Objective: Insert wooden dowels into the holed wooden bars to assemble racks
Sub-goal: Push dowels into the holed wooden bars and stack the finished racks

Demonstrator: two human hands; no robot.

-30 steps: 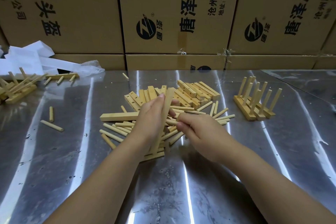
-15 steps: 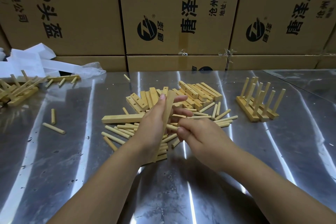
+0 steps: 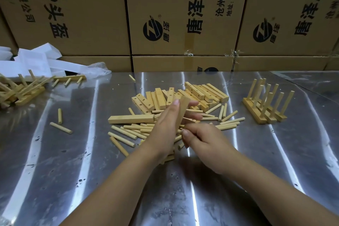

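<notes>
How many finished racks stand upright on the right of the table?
3, side by side right of the pile: left rack, middle rack, right rack. Their dowels overlap, so another may be hidden.

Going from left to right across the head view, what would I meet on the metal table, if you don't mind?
A heap of assembled racks → two loose dowels → long wooden bar lying flat → left hand gripping an upright bar → right hand → standing racks with dowels pointing up.
</notes>
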